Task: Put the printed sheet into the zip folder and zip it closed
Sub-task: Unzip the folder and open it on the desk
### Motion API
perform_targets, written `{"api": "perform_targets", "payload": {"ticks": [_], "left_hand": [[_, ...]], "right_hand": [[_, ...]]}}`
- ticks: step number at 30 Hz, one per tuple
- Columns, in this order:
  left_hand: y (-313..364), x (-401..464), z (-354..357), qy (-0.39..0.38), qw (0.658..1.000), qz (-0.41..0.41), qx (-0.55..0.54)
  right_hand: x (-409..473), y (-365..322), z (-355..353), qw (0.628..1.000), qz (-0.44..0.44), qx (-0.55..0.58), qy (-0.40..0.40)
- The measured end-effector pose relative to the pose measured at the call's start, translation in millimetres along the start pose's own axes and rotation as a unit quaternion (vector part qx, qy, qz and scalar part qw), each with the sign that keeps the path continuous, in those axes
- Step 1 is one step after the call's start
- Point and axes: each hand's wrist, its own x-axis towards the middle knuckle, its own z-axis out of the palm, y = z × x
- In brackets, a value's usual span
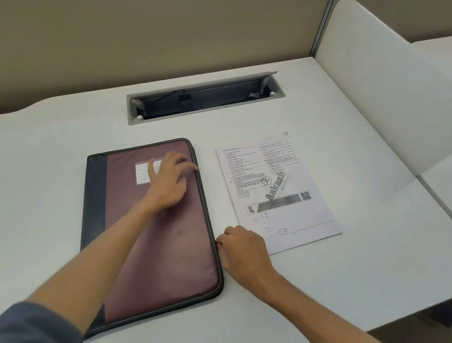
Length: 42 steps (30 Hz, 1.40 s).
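A maroon zip folder (155, 256) with a dark spine and a white label lies flat and closed on the white desk. My left hand (169, 179) rests palm down on its upper part, fingers spread toward the right edge. My right hand (241, 250) is curled at the folder's right edge near the lower half, fingertips pinched at the zip track; the zip pull itself is hidden. The printed sheet (273, 188) lies flat on the desk just right of the folder, its lower left corner under my right hand.
A grey cable slot (206, 110) with its lid raised sits in the desk (349, 270) behind the folder. A white divider panel (387, 90) rises at the right, and a beige partition wall (142, 37) stands at the back.
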Motion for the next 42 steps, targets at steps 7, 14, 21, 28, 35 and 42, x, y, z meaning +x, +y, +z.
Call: {"api": "perform_targets", "payload": {"ticks": [7,14,21,28,35,42], "left_hand": [[37,-85,10,-0.136,0.985,0.102,0.02],[50,-97,14,-0.19,0.964,0.143,0.121],[55,-88,9,-0.223,0.953,0.151,0.137],[64,-79,8,-0.25,0.95,0.146,0.12],[67,-74,10,-0.237,0.95,0.141,0.144],[83,-102,20,-0.32,0.904,0.203,0.198]], "right_hand": [[-1,4,4,1.0,0.001,0.009,0.016],[-12,-1,3,1.0,-0.012,0.001,0.023],[-49,-5,7,0.999,-0.006,-0.019,0.025],[-79,-9,11,0.998,0.036,-0.022,0.04],[-89,-19,14,0.997,0.061,0.002,0.046],[-85,-13,18,0.993,0.081,0.05,0.069]]}}
